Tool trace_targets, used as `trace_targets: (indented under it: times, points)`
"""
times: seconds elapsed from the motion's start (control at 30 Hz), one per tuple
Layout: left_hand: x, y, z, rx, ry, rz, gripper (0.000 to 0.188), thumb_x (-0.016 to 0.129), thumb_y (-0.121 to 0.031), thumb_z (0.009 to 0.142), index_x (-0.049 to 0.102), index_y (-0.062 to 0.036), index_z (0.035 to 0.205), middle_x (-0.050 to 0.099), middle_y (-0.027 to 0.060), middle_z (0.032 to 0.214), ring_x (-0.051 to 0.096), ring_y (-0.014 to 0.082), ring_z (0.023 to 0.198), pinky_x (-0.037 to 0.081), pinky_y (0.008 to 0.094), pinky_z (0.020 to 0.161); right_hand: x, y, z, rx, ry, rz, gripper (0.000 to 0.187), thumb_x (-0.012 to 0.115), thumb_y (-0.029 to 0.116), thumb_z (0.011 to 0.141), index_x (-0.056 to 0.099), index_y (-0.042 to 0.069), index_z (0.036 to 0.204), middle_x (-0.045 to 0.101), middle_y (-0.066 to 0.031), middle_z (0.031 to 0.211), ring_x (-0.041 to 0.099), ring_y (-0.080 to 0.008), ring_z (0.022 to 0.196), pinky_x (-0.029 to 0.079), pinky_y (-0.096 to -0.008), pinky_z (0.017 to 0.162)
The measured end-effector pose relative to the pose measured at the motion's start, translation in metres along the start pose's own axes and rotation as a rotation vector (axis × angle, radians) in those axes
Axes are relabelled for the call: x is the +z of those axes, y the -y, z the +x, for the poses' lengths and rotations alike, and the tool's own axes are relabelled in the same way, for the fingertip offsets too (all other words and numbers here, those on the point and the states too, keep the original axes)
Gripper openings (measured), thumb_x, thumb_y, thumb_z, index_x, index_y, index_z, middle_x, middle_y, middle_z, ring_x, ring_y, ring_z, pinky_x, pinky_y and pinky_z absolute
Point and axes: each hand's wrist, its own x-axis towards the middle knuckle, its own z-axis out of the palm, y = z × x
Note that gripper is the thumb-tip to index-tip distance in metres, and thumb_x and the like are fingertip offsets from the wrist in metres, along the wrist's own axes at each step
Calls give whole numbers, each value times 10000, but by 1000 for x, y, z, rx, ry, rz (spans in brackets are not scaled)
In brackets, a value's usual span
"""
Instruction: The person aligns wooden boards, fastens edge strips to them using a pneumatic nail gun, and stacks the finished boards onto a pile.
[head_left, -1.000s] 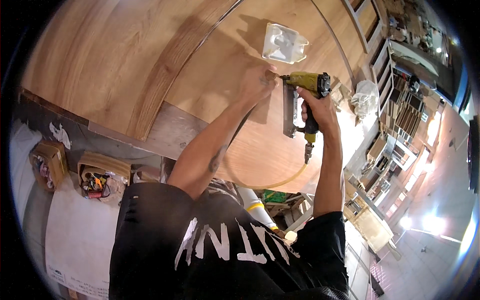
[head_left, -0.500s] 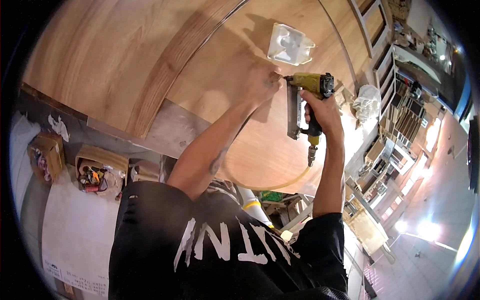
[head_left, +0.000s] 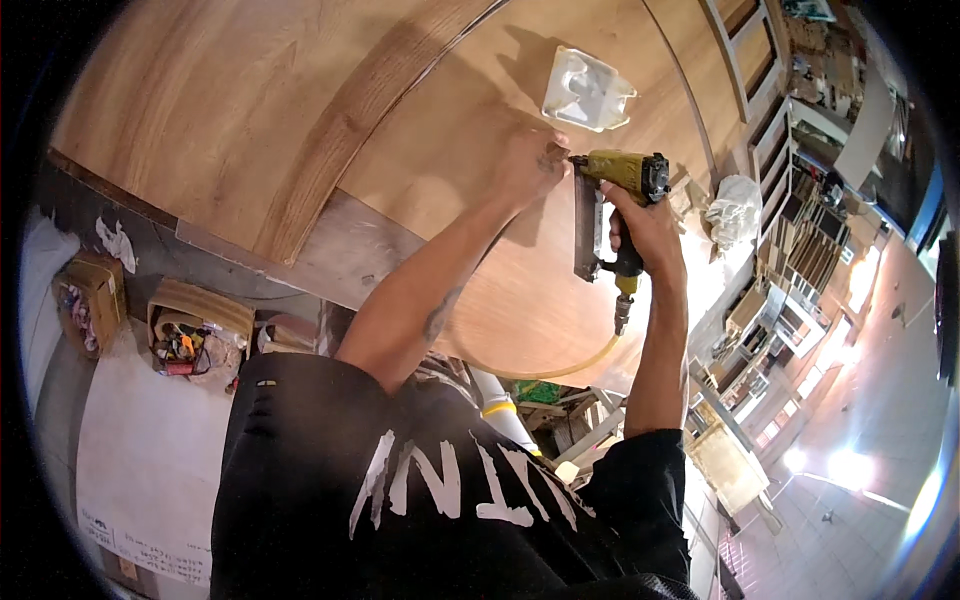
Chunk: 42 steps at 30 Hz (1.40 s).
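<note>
My right hand is wrapped round the grip of a yellow and black air nail gun, held over a wood-grain panel. From the bottom of its handle a yellowish air hose curves away to the left. The gun's nose points left and meets the fingertips of my left hand. Those fingers are pinched together; what they hold, if anything, is too small and too covered to name. Just beyond both hands lies a translucent plastic container on the panel.
A long wood strip crosses the panel to the left. Crumpled white plastic lies at the right. Below the left edge stand a cardboard box of odds and ends and another carton. Frames lean at the far right.
The view has shifted slightly. Both hands and the nail gun keep almost the same place, with the gun's nose still at my left fingertips.
</note>
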Motion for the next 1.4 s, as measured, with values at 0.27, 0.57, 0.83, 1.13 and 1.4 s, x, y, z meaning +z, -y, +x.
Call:
trace_targets:
  times: [0.27, 0.57, 0.83, 1.13, 1.4]
  points:
    - [-1, -4, -2, 35, 11, 6, 301, 706, -132, 717, 660, -26, 995, 680, 139, 864, 655, 287, 811, 528, 354, 767, -1, -3, 4, 3, -32, -13, 284, 684, 280, 843, 632, 2, 826, 541, -27, 513, 528, -108, 406, 423, -267, 395]
    - [-1, 1, 0, -69, 58, 66, 316, 710, -143, 710, 661, -34, 1003, 681, 147, 876, 651, 303, 849, 517, 375, 807, 2, -3, 5, 7, -31, -29, 274, 694, 272, 833, 635, 4, 818, 550, -30, 516, 533, -105, 404, 425, -263, 395]
    - [10, 20, 4, -16, 41, -54, 302, 715, -144, 750, 648, -20, 1016, 680, 114, 849, 637, 212, 792, 520, 327, 746, 5, 0, 4, -40, -50, -26, 265, 683, 242, 806, 631, -14, 854, 548, -34, 543, 530, -123, 433, 434, -280, 435]
    - [-6, 18, 11, -66, 204, 269, 431, 775, -250, 726, 658, -78, 1104, 686, 39, 908, 585, 132, 733, 480, 275, 707, -15, -81, -81, 39, -205, 321, 253, 716, 261, 842, 588, 43, 848, 524, -20, 541, 502, -121, 411, 418, -269, 400]
    - [-7, -12, 5, -4, 130, 272, 469, 786, -301, 691, 674, -98, 1098, 676, 90, 864, 632, 187, 795, 490, 332, 806, -16, -256, -190, 201, -478, 539, 256, 713, 216, 844, 602, 30, 981, 535, -29, 565, 523, -130, 439, 434, -290, 416]
